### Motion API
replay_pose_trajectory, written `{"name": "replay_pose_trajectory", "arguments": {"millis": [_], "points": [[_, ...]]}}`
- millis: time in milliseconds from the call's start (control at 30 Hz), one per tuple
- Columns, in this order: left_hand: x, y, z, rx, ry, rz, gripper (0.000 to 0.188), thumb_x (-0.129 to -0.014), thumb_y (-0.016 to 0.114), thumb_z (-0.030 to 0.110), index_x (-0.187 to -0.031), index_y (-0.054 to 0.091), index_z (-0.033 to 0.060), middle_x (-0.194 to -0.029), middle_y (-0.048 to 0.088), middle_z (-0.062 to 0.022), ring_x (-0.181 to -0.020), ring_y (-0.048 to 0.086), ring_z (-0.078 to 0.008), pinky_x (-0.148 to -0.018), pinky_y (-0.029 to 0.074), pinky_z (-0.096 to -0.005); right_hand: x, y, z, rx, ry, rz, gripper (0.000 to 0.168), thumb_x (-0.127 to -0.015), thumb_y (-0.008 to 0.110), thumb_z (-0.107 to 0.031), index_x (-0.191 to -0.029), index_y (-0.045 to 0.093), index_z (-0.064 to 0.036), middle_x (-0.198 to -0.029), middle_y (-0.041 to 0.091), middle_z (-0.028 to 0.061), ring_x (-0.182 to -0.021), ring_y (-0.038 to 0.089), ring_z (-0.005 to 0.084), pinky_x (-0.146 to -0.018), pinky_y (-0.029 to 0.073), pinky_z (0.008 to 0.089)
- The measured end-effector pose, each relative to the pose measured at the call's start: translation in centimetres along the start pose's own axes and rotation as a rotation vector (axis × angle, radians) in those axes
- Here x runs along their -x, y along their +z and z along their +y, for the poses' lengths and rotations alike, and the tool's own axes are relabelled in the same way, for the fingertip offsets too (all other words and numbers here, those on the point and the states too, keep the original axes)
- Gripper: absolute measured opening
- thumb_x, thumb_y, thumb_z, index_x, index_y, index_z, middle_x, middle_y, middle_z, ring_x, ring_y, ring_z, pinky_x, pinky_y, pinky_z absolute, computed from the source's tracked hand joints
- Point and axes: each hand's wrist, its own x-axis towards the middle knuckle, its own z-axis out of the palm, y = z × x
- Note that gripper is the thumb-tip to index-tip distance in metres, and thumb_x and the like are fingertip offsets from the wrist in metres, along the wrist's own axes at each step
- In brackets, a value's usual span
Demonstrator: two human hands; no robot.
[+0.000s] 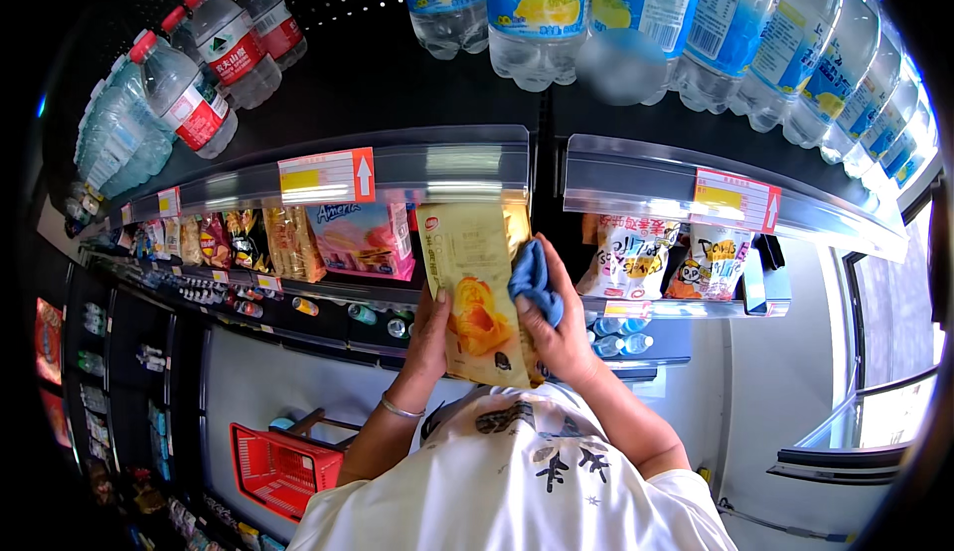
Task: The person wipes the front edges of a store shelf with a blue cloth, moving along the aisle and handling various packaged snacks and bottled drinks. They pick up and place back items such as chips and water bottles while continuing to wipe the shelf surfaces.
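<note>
Between my two hands is a pale yellow snack packet (473, 297) with a picture of baked pastry on it. My left hand (430, 335) grips its left edge, the thumb lying on the front. At the right side, my right hand (555, 320) holds a bunched blue cloth (535, 283) against the packet, thumb over the cloth. Golden wrapping shows along the packet's right side. Just left of the packet, a pink wafer packet (361, 242) stands on the shelf; to the right are white snack bags (630, 259).
A black shelf with a clear price rail (447, 163) runs in front of me, holding water bottles (238, 55) at upper left and blue-labelled bottles (540, 22) above. A red plastic basket (283, 469) sits at lower left, and a window (894, 327) is at right.
</note>
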Motion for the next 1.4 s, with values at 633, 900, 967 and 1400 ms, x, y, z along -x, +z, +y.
{"name": "replay_pose_trajectory", "arguments": {"millis": [633, 900, 967, 1400], "points": [[-1.5, -2.8, 0.6, 0.115, -0.037, 0.012, 0.053, -0.105, 0.055, 0.037, -0.144, 0.044, 0.0033, -0.135, 0.06, -0.0113, -0.121, 0.062, -0.022, -0.1, 0.052, -0.0361, 2.8, -0.5, -1.1, -0.321, 0.123, -0.246, 0.073, -0.101, 0.06, -0.027, -0.158, 0.025, 0.001, -0.163, 0.031, 0.0184, -0.148, 0.035, 0.0307, -0.119, 0.029, 0.0396], [-0.9, -0.2, -1.6, 0.422, -0.297, -0.269, 0.06, -0.108, 0.042, 0.041, -0.155, 0.034, 0.0052, -0.153, 0.046, -0.0127, -0.135, 0.052, -0.0265, -0.114, 0.043, -0.0406, 1.5, 1.0, -2.2, 0.033, -0.174, -0.182, 0.068, -0.1, 0.058, -0.022, -0.157, 0.029, 0.001, -0.163, 0.027, 0.0222, -0.152, 0.026, 0.0359, -0.122, 0.022, 0.0436], [-1.4, -0.9, -3.2, 0.352, -0.184, -0.33, 0.059, -0.11, 0.038, 0.039, -0.158, 0.027, 0.0074, -0.16, 0.036, -0.0129, -0.143, 0.043, -0.0269, -0.118, 0.039, -0.0432, 1.3, 1.9, -3.4, 0.283, -0.238, -0.176, 0.073, -0.088, 0.066, -0.018, -0.155, 0.038, -0.007, -0.164, 0.025, 0.023, -0.151, 0.025, 0.0442, -0.122, 0.022, 0.0505], [-0.8, 2.2, -1.3, 0.685, -0.219, -0.412, 0.065, -0.109, 0.031, 0.049, -0.162, 0.017, 0.0147, -0.166, 0.025, -0.0103, -0.15, 0.032, -0.0277, -0.124, 0.026, -0.0466, -1.8, -0.2, 2.7, 0.519, -0.094, -0.005, 0.063, -0.098, 0.062, -0.028, -0.154, 0.039, -0.009, -0.158, 0.033, 0.0249, -0.14, 0.039, 0.0442, -0.115, 0.033, 0.0502]]}}
